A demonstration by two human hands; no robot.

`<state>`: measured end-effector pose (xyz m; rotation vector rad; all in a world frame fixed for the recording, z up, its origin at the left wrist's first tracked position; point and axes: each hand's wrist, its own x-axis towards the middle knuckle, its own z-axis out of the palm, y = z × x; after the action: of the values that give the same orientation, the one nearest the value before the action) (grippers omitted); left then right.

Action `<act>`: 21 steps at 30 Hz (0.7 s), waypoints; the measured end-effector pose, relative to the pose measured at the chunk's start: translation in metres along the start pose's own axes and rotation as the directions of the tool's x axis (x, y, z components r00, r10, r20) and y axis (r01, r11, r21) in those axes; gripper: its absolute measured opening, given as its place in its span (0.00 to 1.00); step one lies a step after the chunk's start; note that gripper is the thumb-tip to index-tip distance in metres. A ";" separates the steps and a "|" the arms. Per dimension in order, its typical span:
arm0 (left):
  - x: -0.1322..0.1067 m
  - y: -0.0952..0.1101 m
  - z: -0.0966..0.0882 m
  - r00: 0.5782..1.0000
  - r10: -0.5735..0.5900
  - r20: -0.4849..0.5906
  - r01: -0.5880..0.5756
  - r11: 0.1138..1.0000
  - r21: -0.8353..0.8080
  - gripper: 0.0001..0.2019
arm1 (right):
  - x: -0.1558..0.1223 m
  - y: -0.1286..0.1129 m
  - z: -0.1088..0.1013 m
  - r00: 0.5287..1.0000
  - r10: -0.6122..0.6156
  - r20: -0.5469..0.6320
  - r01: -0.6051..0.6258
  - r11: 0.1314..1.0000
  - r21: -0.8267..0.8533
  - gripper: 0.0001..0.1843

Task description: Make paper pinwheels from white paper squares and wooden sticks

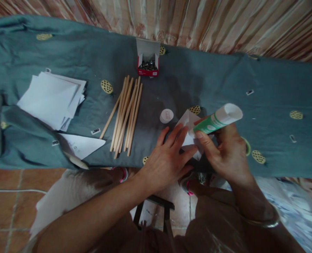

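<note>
My right hand is closed around a green and white glue tube, its nozzle pointing down-left onto a folded white paper piece. My left hand lies flat with fingers stretched out, pressing that paper onto the teal cloth. A round white cap lies just left of the paper. Several wooden sticks lie side by side further left.
A stack of white paper squares sits at the left, with a white paper triangle below it. An open red box of metal pins stands at the back. A striped curtain hangs behind. Tiled floor lies below.
</note>
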<state>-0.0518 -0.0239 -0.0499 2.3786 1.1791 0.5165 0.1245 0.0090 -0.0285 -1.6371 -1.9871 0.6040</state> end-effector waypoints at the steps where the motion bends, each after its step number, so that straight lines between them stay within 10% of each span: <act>1: 0.000 0.000 0.000 1.000 -0.001 0.001 0.001 1.000 -0.002 0.23 | 0.000 -0.001 0.000 1.000 -0.003 0.007 0.003 1.000 0.000 0.19; 21: 0.001 0.000 -0.002 1.000 -0.003 0.014 0.003 1.000 0.005 0.23 | -0.001 0.000 -0.002 0.999 0.022 -0.029 -0.024 0.997 -0.072 0.19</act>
<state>-0.0523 -0.0231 -0.0475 2.3801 1.1789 0.4956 0.1263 0.0078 -0.0274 -1.7047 -1.9938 0.5200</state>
